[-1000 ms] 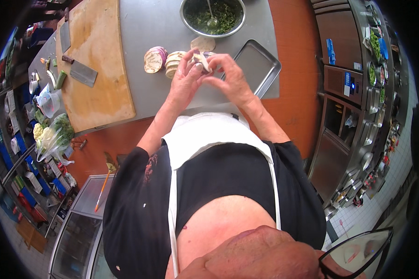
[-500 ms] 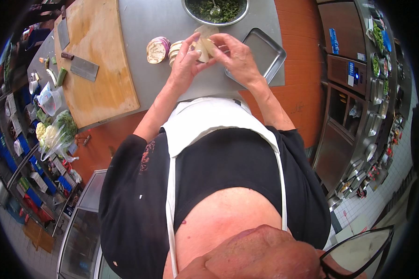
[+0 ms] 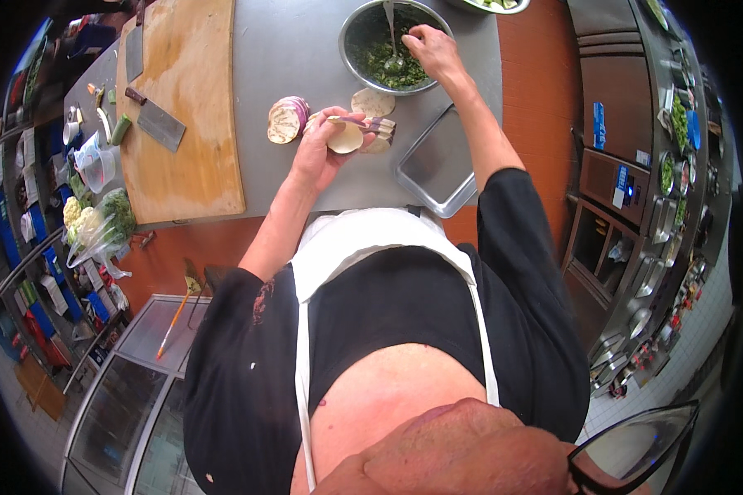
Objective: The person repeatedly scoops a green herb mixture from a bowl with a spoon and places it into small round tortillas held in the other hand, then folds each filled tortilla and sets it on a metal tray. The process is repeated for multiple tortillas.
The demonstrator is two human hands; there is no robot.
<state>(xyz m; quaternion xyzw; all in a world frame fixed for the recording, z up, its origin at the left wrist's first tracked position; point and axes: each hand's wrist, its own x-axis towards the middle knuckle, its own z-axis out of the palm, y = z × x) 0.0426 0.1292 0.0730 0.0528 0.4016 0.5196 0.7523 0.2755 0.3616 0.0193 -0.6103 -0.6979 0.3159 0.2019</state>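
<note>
My left hand [image 3: 315, 153] is closed on a pale eggplant slice [image 3: 345, 139], held tilted above the metal table. My right hand [image 3: 434, 51] reaches over a steel bowl [image 3: 362, 31] of chopped greens [image 3: 404, 77], its fingers curled together near a metal spoon [image 3: 395, 62] that stands in the greens. Whatever is between those fingertips, if anything, cannot be made out. Purple-skinned eggplant slices [image 3: 287, 120] lie stacked left of my left hand. More slices [image 3: 380, 136] show just beyond its fingers, partly hidden. One round slice [image 3: 373, 102] lies flat below the bowl.
An empty-looking metal tray [image 3: 439, 161] sits at the table's right edge. On the left, a wooden cutting board [image 3: 191, 107] carries two cleavers, one of them a broad cleaver [image 3: 161, 125]. Another bowl [image 3: 504, 7] shows at the top. Bagged vegetables [image 3: 111, 223] hang near the left edge.
My right hand has left the eggplant slice and moved up over the bowl, fingers curled. My left hand keeps the slice alone. The view has shifted, showing another bowl at the top.
</note>
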